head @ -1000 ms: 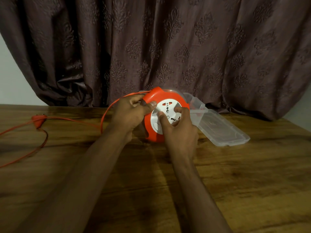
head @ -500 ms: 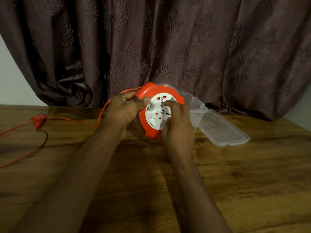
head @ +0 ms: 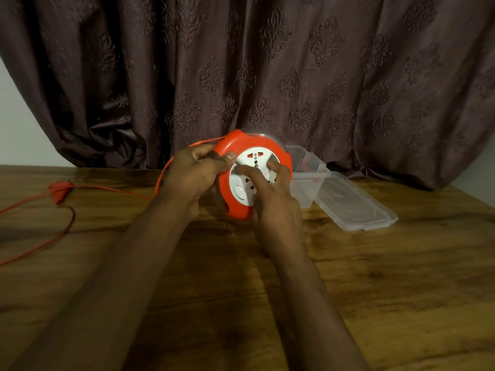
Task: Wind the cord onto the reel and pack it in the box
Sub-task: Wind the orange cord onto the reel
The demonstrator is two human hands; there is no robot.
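Fingers (head: 251, 174) of both hands grip unlabelled orange reel (head: 233, 145).

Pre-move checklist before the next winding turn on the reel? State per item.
1. Reel held steady: ok, left hand grips its orange rim.
2. Winding hand in place: ok, right hand has fingers on the white socket face.
3. Cord free to feed: ok, it runs loose over the table with no visible knot.
4. Plug clear of snags: ok, lying free on the table at far left.
5. Cord fully wound: not ok, a long run lies out.
6. Box ready: ok, open behind the reel, lid flat beside it.
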